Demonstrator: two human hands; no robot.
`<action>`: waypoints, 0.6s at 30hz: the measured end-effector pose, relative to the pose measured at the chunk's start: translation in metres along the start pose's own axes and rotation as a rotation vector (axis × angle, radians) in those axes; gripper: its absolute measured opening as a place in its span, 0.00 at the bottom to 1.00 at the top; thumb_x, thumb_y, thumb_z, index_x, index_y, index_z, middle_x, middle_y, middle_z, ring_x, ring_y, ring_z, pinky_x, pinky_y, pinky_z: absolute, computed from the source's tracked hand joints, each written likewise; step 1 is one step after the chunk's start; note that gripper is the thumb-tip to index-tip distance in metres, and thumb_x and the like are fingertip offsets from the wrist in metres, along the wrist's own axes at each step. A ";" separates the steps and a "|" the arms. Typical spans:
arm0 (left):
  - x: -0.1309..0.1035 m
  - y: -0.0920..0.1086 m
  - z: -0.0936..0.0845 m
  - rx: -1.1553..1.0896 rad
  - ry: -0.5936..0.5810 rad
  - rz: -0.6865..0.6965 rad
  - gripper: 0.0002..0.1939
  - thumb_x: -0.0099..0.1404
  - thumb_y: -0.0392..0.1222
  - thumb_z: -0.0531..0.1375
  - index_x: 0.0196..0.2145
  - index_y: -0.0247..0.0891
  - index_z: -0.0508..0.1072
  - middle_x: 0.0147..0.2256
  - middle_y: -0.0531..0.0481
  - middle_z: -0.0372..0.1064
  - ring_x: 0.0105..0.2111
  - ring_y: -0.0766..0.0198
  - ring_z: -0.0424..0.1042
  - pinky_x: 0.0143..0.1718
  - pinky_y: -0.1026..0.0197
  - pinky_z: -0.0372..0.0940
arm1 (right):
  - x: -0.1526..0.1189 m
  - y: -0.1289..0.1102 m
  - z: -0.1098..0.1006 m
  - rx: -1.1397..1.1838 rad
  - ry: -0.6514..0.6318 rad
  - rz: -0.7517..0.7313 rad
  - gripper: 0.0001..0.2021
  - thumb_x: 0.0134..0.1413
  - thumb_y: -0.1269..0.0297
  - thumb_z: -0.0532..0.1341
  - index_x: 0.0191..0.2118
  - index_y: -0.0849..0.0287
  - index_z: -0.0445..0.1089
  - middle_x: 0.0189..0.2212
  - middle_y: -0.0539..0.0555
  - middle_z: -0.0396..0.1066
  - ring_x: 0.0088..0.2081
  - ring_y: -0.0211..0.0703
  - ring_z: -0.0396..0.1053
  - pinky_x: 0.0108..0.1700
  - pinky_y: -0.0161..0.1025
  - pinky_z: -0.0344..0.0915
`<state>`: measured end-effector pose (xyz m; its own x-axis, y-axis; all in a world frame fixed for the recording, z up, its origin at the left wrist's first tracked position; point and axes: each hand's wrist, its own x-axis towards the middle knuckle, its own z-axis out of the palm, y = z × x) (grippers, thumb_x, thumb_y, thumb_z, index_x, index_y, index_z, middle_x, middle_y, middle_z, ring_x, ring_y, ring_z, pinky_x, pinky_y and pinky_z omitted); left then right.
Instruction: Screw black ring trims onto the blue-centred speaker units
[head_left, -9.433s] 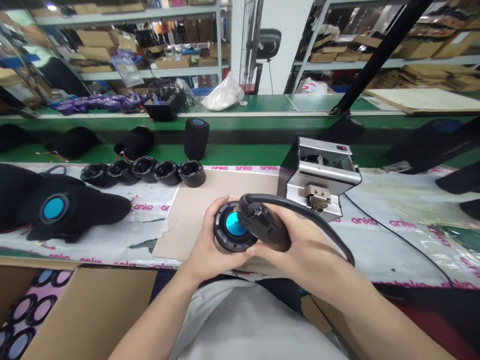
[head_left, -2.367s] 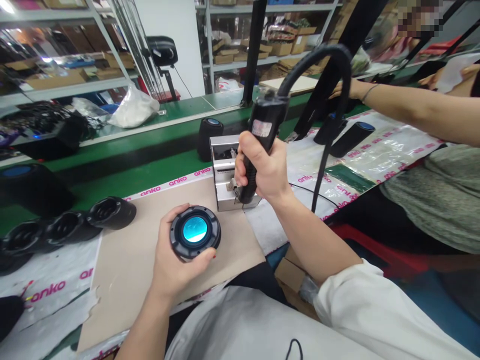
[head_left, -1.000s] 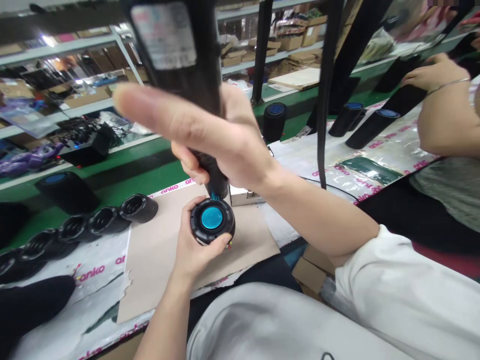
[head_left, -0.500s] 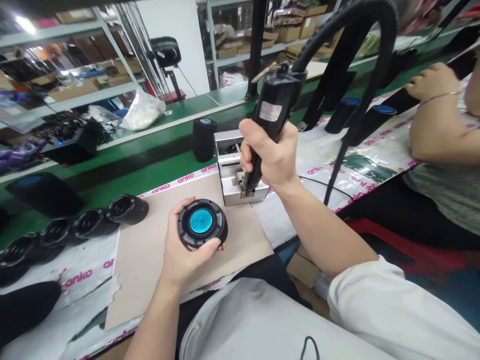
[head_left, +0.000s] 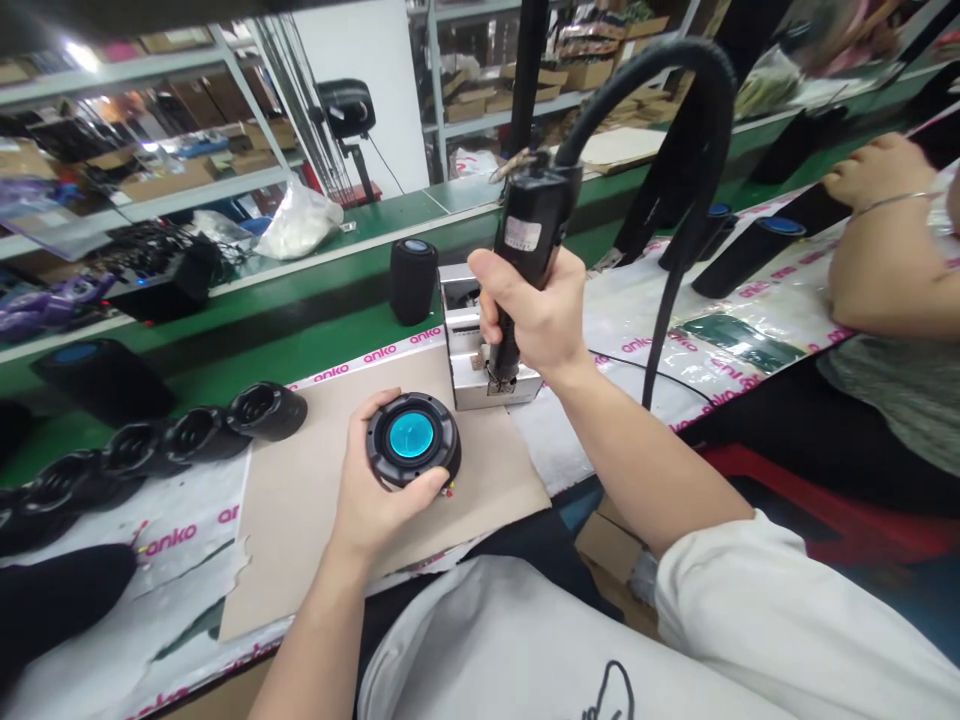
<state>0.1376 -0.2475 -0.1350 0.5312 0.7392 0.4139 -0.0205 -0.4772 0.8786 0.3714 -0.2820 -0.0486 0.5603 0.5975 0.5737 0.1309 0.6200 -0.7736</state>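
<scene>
A round black speaker part [head_left: 448, 440] with a blue disc in its middle rests over the cardboard sheet [head_left: 300, 540]. My left hand [head_left: 379, 500] is closed around its left side, thumb at the lower edge. Small coloured wire ends poke out below it. Wrapped in my right hand [head_left: 536, 310] is a black electric screwdriver [head_left: 525, 230], held upright with its cable looping from the top. Its lower end is down at the silver metal box [head_left: 487, 398], a screw feeder by its look; the tip itself is hidden there.
Several black cylindrical housings [head_left: 270, 412] line the left side. A black speaker [head_left: 413, 280] stands behind the box, and more lie at the right. A co-worker's arm [head_left: 885, 240] rests on the right. A green conveyor [head_left: 337, 330] runs behind.
The view has shifted slightly. The screwdriver stands a little more upright, and its cable loop has swung left and lower. The left hand keeps its hold on the speaker part.
</scene>
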 end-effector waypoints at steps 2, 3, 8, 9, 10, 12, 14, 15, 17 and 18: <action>0.000 0.000 0.000 -0.013 -0.011 0.000 0.44 0.55 0.59 0.78 0.62 0.41 0.67 0.57 0.39 0.75 0.54 0.47 0.80 0.56 0.49 0.75 | -0.003 0.006 -0.004 0.017 -0.023 0.064 0.29 0.56 0.39 0.75 0.24 0.55 0.62 0.15 0.44 0.61 0.13 0.35 0.58 0.15 0.37 0.54; 0.000 0.000 0.001 -0.020 -0.016 0.001 0.44 0.56 0.59 0.77 0.62 0.41 0.66 0.57 0.39 0.75 0.54 0.47 0.80 0.55 0.49 0.75 | -0.005 0.007 -0.006 0.013 -0.034 0.110 0.29 0.56 0.40 0.76 0.24 0.56 0.63 0.15 0.45 0.61 0.13 0.36 0.59 0.14 0.37 0.56; 0.000 0.000 0.000 -0.027 -0.030 0.000 0.44 0.56 0.58 0.77 0.63 0.41 0.66 0.56 0.40 0.75 0.54 0.47 0.80 0.55 0.49 0.75 | -0.007 -0.004 -0.009 -0.013 0.043 0.041 0.26 0.58 0.44 0.75 0.25 0.56 0.65 0.16 0.45 0.63 0.14 0.35 0.60 0.15 0.37 0.58; 0.000 0.000 0.000 -0.029 -0.028 0.002 0.44 0.56 0.58 0.77 0.63 0.41 0.66 0.57 0.40 0.75 0.54 0.47 0.80 0.55 0.50 0.74 | -0.005 -0.007 -0.008 -0.012 0.077 -0.019 0.26 0.58 0.44 0.76 0.26 0.55 0.65 0.17 0.45 0.63 0.14 0.35 0.60 0.16 0.37 0.57; 0.000 -0.001 0.000 -0.030 -0.025 0.005 0.44 0.56 0.58 0.78 0.63 0.41 0.67 0.57 0.40 0.75 0.54 0.48 0.80 0.56 0.50 0.74 | -0.003 -0.008 -0.006 -0.014 0.100 -0.065 0.26 0.57 0.44 0.76 0.27 0.55 0.65 0.17 0.44 0.63 0.14 0.35 0.60 0.16 0.38 0.56; -0.001 -0.001 0.000 -0.030 -0.016 0.008 0.44 0.55 0.57 0.78 0.63 0.41 0.67 0.58 0.40 0.74 0.55 0.48 0.79 0.56 0.50 0.74 | 0.000 -0.009 -0.001 -0.024 0.102 -0.088 0.25 0.55 0.44 0.78 0.28 0.55 0.65 0.17 0.44 0.63 0.14 0.35 0.59 0.15 0.38 0.54; -0.001 -0.001 0.000 -0.033 -0.013 0.007 0.44 0.55 0.57 0.78 0.62 0.41 0.67 0.58 0.40 0.75 0.54 0.48 0.80 0.56 0.50 0.74 | 0.002 -0.005 0.001 -0.027 0.075 -0.073 0.24 0.56 0.46 0.77 0.28 0.54 0.66 0.16 0.43 0.63 0.14 0.35 0.58 0.15 0.38 0.53; 0.000 0.000 0.000 -0.039 -0.014 0.007 0.44 0.55 0.57 0.78 0.62 0.41 0.67 0.57 0.40 0.75 0.54 0.48 0.80 0.55 0.50 0.74 | 0.002 -0.003 0.002 -0.027 0.061 -0.065 0.24 0.58 0.47 0.76 0.27 0.55 0.66 0.16 0.44 0.63 0.13 0.35 0.58 0.15 0.38 0.53; 0.000 0.000 0.001 -0.053 -0.016 0.007 0.43 0.55 0.56 0.78 0.62 0.41 0.67 0.55 0.41 0.76 0.53 0.49 0.80 0.55 0.51 0.75 | 0.001 0.000 0.001 -0.039 0.051 -0.061 0.25 0.61 0.48 0.74 0.25 0.55 0.64 0.16 0.44 0.63 0.14 0.34 0.58 0.15 0.37 0.55; 0.000 0.001 0.001 -0.060 -0.016 0.008 0.43 0.55 0.56 0.78 0.62 0.40 0.67 0.55 0.41 0.76 0.53 0.49 0.80 0.55 0.51 0.75 | 0.000 0.000 0.000 -0.046 0.053 -0.062 0.26 0.61 0.47 0.74 0.24 0.55 0.63 0.16 0.44 0.63 0.14 0.34 0.58 0.16 0.37 0.55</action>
<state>0.1387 -0.2481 -0.1345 0.5443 0.7278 0.4172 -0.0746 -0.4533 0.8882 0.3718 -0.2816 -0.0485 0.5924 0.5305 0.6064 0.2032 0.6299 -0.7496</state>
